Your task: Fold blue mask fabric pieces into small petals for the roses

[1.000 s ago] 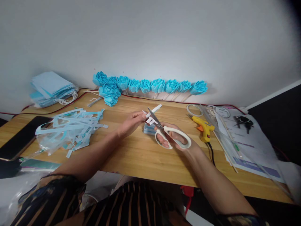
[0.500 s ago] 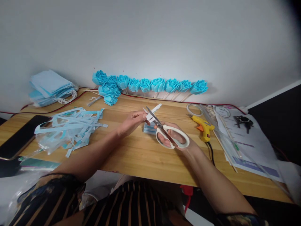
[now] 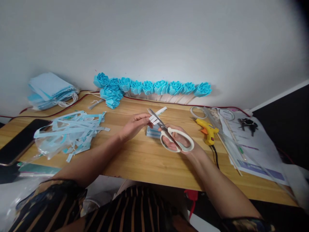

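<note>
In the middle of the head view, my left hand (image 3: 138,125) pinches a white strip (image 3: 161,111), which looks like paper or fabric, with slits cut into its near end. My right hand (image 3: 180,139) has its fingers through the loops of white-handled scissors (image 3: 177,138). The scissors' blades lie across the strip close to my left fingertips and look nearly together. Beneath the strip, a small folded blue piece (image 3: 154,132) rests on the wooden table (image 3: 142,164); my hands and the scissors partly cover it.
Blue flowers (image 3: 161,87) on sticks lean along the wall. At left are stacked face masks (image 3: 50,88), blue cut strips (image 3: 77,129) and a phone (image 3: 23,141). To the right lie a yellow glue gun (image 3: 208,130), a tape roll (image 3: 199,112), keys (image 3: 248,124) and papers (image 3: 256,138).
The scissors' blades have closed further across the strip, and another slit shows at its near end. Both hands stay in nearly the same place.
</note>
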Demonstrator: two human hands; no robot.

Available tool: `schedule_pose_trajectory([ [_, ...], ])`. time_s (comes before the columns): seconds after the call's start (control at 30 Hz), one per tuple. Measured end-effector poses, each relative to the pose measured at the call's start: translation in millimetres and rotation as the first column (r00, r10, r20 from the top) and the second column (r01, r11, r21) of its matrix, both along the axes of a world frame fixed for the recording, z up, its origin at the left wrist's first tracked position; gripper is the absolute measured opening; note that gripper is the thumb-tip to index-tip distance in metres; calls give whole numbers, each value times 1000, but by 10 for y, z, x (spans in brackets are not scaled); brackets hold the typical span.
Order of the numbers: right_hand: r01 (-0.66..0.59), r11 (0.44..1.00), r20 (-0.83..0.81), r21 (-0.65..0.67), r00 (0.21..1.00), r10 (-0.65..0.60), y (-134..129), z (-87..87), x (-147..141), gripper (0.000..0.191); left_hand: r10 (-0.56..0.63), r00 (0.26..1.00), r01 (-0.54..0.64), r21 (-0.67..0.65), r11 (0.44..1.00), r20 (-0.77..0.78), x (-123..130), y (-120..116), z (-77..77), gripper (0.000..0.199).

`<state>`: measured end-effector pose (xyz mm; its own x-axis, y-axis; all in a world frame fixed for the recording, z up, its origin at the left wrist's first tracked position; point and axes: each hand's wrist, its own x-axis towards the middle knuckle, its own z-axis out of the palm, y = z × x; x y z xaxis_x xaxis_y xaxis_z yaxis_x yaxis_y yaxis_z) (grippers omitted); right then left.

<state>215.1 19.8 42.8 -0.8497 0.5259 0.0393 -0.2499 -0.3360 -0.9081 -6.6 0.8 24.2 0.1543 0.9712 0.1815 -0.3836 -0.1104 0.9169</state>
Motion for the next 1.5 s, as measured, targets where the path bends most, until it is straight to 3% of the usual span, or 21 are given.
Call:
schedule_pose_trajectory([
  [0.2, -38, 998, 102, 48, 994, 33, -33, -23, -36, 53, 66, 995, -66, 7, 998, -75, -3, 0, 15, 31],
  [0.3, -88, 990, 138, 108, 988, 73, -51, 10, -33, 54, 95, 995, -96, -27, 995, -27, -6, 16, 36, 30],
  [0.5, 3, 978, 75, 207, 997, -19, 21, 122, 113, 57, 151, 983, -156, 43, 987, 103, -30, 76, 43, 37],
  [0.9, -81, 986, 86, 146, 994, 69, 75, 8, 100, 53, 83, 982, -82, -13, 997, 168, -9, 63, 43, 47],
  [1.13, -97, 987, 13, 130, 995, 96, 100, -89, 103, 47, 8, 995, -9, 10, 1000, 99, 7, 13, 44, 47],
  [1.5, -105, 990, 19, 98, 994, 104, 75, -44, 75, 51, -70, 996, 68, 26, 997, 46, 14, 0, 36, 43],
])
